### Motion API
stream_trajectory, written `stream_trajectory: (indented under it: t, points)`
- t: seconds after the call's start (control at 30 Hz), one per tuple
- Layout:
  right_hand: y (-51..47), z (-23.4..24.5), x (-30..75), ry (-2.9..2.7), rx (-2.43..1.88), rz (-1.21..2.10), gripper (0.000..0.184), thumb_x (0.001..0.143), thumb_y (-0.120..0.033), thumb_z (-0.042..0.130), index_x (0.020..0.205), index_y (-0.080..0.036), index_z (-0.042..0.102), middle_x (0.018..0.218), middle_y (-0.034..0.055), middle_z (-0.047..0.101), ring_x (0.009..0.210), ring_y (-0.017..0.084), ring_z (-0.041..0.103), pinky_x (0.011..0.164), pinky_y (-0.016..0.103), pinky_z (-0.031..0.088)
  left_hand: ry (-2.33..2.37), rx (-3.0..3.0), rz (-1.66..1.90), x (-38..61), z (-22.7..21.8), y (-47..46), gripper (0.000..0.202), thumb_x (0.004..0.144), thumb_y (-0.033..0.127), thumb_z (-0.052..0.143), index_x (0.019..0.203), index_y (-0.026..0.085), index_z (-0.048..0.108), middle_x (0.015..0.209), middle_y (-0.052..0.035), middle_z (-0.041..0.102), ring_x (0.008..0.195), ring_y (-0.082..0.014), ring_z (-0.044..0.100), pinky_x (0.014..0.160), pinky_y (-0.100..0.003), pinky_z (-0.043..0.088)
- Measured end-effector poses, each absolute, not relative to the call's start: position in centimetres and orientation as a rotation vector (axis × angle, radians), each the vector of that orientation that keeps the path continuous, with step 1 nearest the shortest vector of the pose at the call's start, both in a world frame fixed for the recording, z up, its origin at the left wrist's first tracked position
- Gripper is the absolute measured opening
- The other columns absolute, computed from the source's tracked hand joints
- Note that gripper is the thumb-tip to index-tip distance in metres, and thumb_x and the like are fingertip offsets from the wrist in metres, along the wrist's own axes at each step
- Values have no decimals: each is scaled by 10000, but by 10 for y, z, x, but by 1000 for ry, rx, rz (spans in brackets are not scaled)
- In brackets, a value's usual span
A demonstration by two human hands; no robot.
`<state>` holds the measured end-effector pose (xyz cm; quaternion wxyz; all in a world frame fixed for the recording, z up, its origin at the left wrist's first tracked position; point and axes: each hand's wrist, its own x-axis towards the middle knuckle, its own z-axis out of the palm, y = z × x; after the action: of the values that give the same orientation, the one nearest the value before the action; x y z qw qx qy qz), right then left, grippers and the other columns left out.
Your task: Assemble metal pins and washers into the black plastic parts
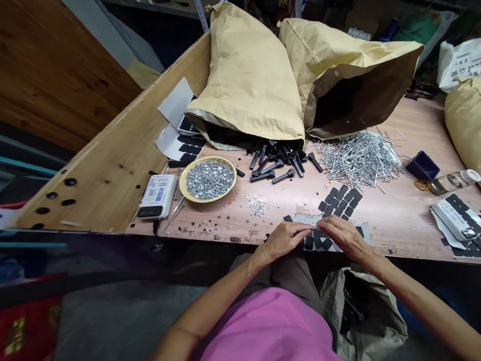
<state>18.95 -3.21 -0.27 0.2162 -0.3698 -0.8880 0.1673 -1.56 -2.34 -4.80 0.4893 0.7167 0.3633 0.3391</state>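
Over the front edge of the bench, my left hand (284,237) and my right hand (343,235) meet fingertip to fingertip. Both are closed in a pinch, and a small, thin silvery pin (314,227) shows between them; most of it is hidden by the fingers. Beneath lies a pale backing sheet (366,234) with black rounded-rectangle pads on it. Just beyond, more black pads (340,202) lie in rows. To the left are a small scatter of metal washers (257,205) and a yellow bowl (183,186) full of small shiny metal pieces.
Behind lie black plastic parts (280,163), a heap of metal pins (363,159) and two big paper sacks (255,75). A blue tray (423,166), a clear bottle (449,182) and a white device (455,216) stand right. An open sack (379,321) sits below the edge.
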Motion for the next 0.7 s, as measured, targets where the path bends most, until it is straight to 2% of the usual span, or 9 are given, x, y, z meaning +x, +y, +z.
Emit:
stream_trajectory:
  t: [0.13,0.33,0.43,0.57,0.7]
  points:
    - [-31,-3,191,-2517,-1014,370,289,964,-178,322,1044,-202,599,867,83,649,765,170,596,680,296,495,951,1957,827,-14,-49,-24,260,871,221,515,1053,205,699,963,-67,740,860,-177,701,802,-271,543]
    - [-27,9,196,-2673,-909,334,273,968,-211,332,1013,-186,601,822,77,647,728,172,581,662,290,480,762,1667,747,-15,-42,-15,228,846,217,549,972,162,730,978,-67,733,890,-198,702,803,-266,550]
    - [-29,15,195,-2671,-929,398,304,977,-219,302,1019,-183,602,827,79,651,737,167,597,667,284,488,720,1602,715,-17,-41,-11,225,825,216,569,970,167,734,989,-59,727,914,-206,696,840,-282,541]
    - [-32,17,191,-2508,-1035,556,240,969,-276,371,1030,-194,587,824,52,645,711,132,609,614,231,491,701,1565,712,-20,-43,-7,237,823,242,574,980,160,730,997,-60,725,921,-208,694,840,-288,544]
    - [-31,14,190,-2550,-959,520,273,977,-223,330,1084,-175,576,907,86,657,800,152,619,675,262,504,691,1653,731,-19,-45,-9,232,842,245,560,982,167,728,985,-57,732,907,-194,698,817,-270,551]
